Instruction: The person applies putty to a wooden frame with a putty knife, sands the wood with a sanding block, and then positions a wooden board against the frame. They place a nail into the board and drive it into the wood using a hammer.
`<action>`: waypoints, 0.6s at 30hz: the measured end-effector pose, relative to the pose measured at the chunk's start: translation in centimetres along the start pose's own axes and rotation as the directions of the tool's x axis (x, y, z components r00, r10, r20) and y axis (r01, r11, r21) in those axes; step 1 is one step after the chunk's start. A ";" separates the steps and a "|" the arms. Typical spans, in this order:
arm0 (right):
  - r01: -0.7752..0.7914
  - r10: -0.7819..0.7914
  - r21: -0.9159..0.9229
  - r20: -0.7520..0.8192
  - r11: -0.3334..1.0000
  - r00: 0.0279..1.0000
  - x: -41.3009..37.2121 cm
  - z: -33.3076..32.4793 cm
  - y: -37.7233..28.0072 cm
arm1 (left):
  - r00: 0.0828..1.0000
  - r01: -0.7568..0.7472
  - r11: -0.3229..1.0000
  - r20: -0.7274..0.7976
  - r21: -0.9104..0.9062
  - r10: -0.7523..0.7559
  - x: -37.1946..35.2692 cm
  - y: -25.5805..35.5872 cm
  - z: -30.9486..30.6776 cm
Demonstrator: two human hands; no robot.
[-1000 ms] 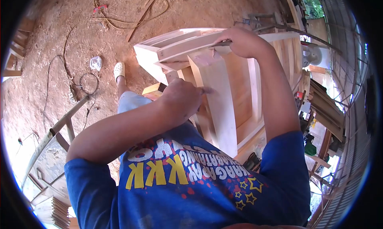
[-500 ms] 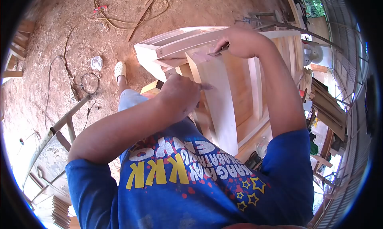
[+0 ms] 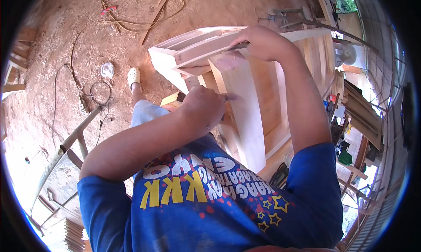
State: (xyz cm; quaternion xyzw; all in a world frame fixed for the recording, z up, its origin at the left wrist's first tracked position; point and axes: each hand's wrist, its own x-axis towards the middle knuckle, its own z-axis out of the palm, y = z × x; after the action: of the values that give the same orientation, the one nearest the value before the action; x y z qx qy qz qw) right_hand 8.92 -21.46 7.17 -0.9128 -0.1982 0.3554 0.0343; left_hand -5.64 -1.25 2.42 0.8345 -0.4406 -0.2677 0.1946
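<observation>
Plank (image 3: pixel 245 116) edge meets thin tool (image 3: pixel 238 46) clamped in right hand (image 3: pixel 263 43); fisted left hand (image 3: pixel 204 109) alongside.

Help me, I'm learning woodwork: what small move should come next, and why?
Probably draw the thin tool in the right hand a little along the top end of the pale board: its tip lies there, while the left hand braces the board's face.

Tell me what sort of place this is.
Probably an open-air carpentry workshop. An unfinished bare-wood frame is being worked on, the dirt floor is littered with cables and shavings, and boards are stacked at the right edge.
</observation>
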 end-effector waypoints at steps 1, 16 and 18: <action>-0.001 0.001 -0.004 0.003 1.000 1.000 0.3 0.4 0.1 | 1.000 0.002 1.000 -0.007 -0.008 -0.002 0.0 0.0 0.1; -0.010 0.009 0.029 0.038 1.000 0.999 -2.4 1.3 -0.8 | 0.999 -0.005 0.994 -0.053 0.109 0.011 -0.3 0.5 -0.2; -0.028 0.026 0.048 0.044 0.998 0.999 -3.0 1.5 -1.0 | 0.999 0.007 0.997 -0.050 0.073 -0.003 -0.6 0.6 0.0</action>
State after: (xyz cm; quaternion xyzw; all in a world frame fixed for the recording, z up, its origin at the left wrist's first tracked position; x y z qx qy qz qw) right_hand 5.62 -21.84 8.12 -0.9064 -0.1776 0.3803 0.0475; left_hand -6.36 -1.06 2.93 0.8486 -0.4428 -0.2310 0.1744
